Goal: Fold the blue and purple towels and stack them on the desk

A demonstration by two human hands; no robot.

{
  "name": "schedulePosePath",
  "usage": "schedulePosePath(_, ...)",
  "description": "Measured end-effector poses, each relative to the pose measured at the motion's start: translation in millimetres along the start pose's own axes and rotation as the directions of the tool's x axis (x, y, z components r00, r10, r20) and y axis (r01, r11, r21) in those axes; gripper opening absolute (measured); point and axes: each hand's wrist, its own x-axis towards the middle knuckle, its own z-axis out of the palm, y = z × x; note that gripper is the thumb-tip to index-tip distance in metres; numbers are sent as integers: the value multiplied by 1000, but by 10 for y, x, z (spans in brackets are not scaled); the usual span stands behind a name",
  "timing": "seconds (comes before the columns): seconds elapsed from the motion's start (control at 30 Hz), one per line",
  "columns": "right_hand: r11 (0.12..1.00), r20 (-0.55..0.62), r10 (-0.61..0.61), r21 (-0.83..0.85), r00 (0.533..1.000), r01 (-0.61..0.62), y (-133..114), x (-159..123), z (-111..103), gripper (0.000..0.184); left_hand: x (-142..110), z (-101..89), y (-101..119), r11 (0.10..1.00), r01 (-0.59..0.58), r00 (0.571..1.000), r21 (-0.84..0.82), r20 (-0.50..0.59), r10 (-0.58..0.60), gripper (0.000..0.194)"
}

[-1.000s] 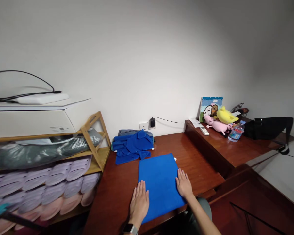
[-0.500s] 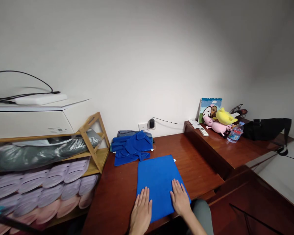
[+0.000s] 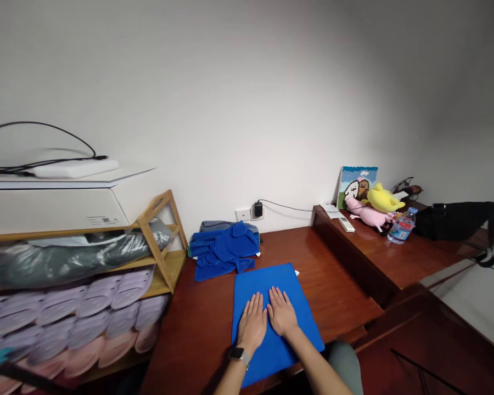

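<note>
A flat blue cloth (image 3: 271, 285) lies spread on the dark wooden table (image 3: 337, 285) in front of me. My left hand (image 3: 253, 323), with a watch on its wrist, rests flat on the cloth's middle, fingers stretched out. Right beside it my right hand (image 3: 282, 312) also lies flat and open on the cloth, the two almost touching. A heap of crumpled blue cloths (image 3: 224, 249) sits farther back near the wall.
A wooden rack (image 3: 160, 241) at the left holds rows of pale slippers (image 3: 86, 318), with a white box on top. A raised wooden ledge (image 3: 395, 258) at the right carries plush toys (image 3: 376, 206), a water bottle (image 3: 401, 226), a remote and a black bag (image 3: 456, 216).
Both hands slid inward from the cloth's left and right edges to its middle, and now lie side by side. The cloth stays flat.
</note>
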Motion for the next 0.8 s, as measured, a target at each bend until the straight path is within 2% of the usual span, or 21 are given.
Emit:
schedulePosePath(0.1, 993, -19, 112, -40, 994, -113, 289, -48, 12, 63, -161, 176, -212, 998, 58, 998, 2, -26, -58, 59)
schedulePosePath(0.2, 966, -11, 245, -81, 969, -245, 660, -156, -103, 66, -398, 314, -482, 993, 120, 989, 21, -93, -117, 61)
schedulePosePath(0.27, 953, -5, 290, -93, 957, -289, 788, -175, -189, 67, -466, 349, -587, 990, 138, 983, 40, -131, -132, 62)
schedulePosePath(0.33, 957, -28, 274, -86, 961, -276, 758, -113, -234, 67, -401, 334, -595, 990, 132, 980, 52, -157, -123, 62)
schedulePosePath(0.4, 976, -61, 204, -68, 977, -208, 586, 24, -220, 66, -210, 280, -517, 993, 109, 983, 44, -154, -101, 62)
schedulePosePath(0.53, 998, -18, 57, -26, 998, -58, 155, 348, -65, 63, 267, 161, -289, 1000, 19, 999, -19, -42, -20, 59)
schedulePosePath(0.6, 999, 16, 31, -19, 999, -31, 91, 437, -1, 62, 375, 154, -270, 999, -4, 1000, -36, 11, 4, 59)
schedulePosePath(0.67, 997, 18, 66, -39, 998, -65, 186, 449, 10, 63, 335, 193, -365, 999, 22, 999, -33, 26, -21, 60)
schedulePosePath(0.8, 965, 18, 247, -100, 969, -244, 617, 337, -118, 65, -26, 322, -730, 992, 123, 992, -18, -3, -123, 65)
